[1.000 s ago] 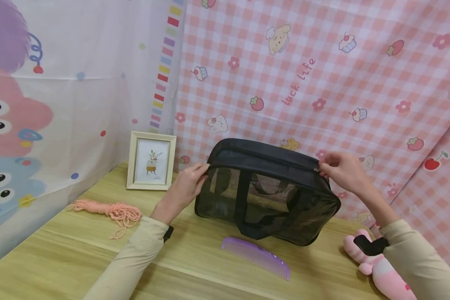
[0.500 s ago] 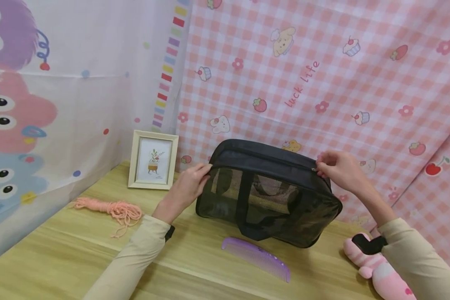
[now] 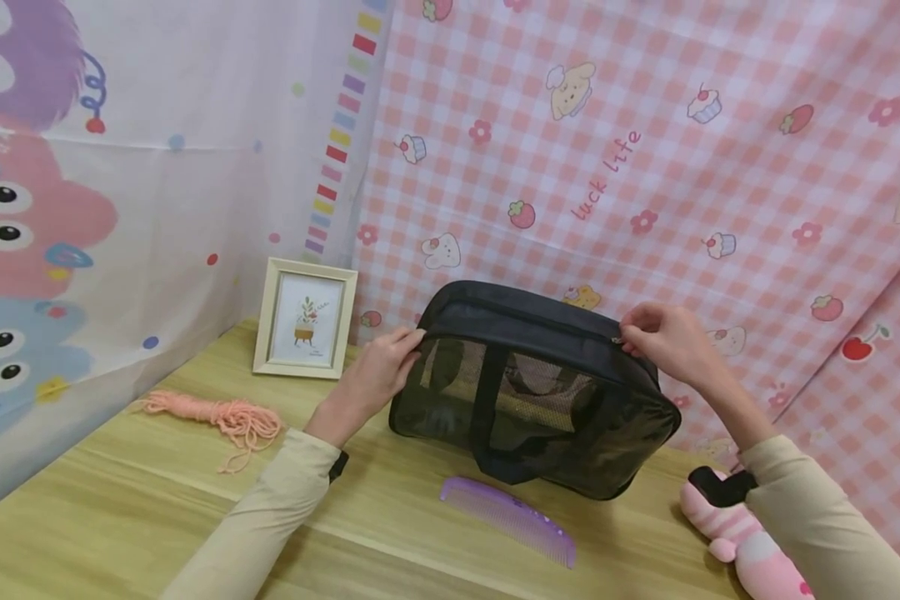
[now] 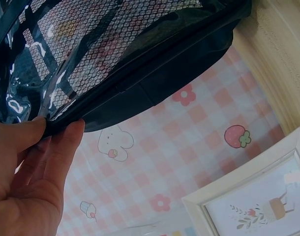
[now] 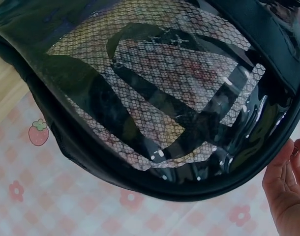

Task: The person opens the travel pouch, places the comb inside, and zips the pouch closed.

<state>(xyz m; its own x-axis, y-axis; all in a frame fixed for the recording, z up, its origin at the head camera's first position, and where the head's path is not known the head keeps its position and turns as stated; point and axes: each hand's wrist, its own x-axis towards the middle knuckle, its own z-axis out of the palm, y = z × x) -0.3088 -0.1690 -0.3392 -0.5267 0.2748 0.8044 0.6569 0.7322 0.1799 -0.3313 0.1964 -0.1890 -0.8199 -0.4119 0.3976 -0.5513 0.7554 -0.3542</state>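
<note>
Zipper pull [image 3: 617, 340] has shifted slightly left along the black bag [image 3: 536, 387]. Left hand [image 3: 371, 377] pinches the bag's upper left edge; the bag sits on the table [image 3: 375, 517], beyond the purple comb [image 3: 507, 508]; right hand [image 3: 667, 337] pinches the pull.

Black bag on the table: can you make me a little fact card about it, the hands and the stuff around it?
Bag: black, see-through front, with a handle hanging down the front
Left hand: pinches the bag's left end
Right hand: pinches the zipper pull near the right end
Picture frame: upright, plant picture, left of the bag
Yarn: peach bundle, in front of the frame
Comb: purple, in front of the bag
Toy: pink, partly behind the right sleeve
</note>
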